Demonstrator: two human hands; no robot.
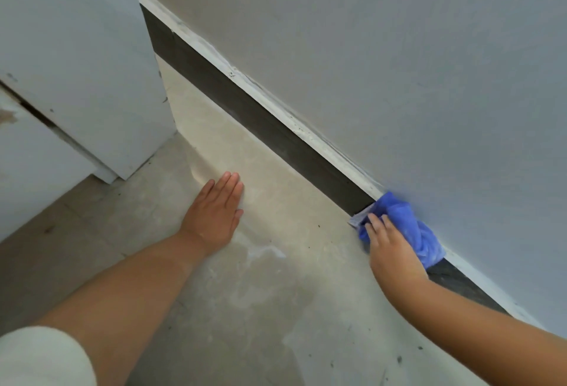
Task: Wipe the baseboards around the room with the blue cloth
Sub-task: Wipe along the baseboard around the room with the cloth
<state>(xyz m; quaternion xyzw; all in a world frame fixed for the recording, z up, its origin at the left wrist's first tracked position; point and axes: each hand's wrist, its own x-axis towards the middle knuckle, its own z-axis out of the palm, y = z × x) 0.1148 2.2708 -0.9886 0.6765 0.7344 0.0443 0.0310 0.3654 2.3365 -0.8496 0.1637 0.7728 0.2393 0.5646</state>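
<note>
A: Where is the blue cloth (pixel 408 226)?

B: Bunched up against the dark baseboard (pixel 245 103), low on the right, where the strip meets the wall (pixel 399 48). The right hand (pixel 388 243) presses it there, fingers laid over the folds and the thumb side hidden from the camera. I would call it a press with a light grasp; how far the fingers curl into the cloth is hard to make out.

A: And the other hand?

B: The left hand (pixel 216 211) lies flat on the floor (pixel 276 309), palm down, fingers straight and together, holding nothing. It sits well apart from the cloth, near the baseboard's foot.

A: Any containers about?

B: None that I can see holding anything. A white cabinet (pixel 76 63) stands at the left; its lower edge meets the floor, and it covers the far end of the baseboard.

A: What else is cut off?

B: The cloth hides a stretch of the baseboard and its white top edge (pixel 276 106). A pale sleeve (pixel 40 358) runs out of the bottom left corner, and the right forearm leaves the picture at the lower right. The cloth itself is a little blurred.
</note>
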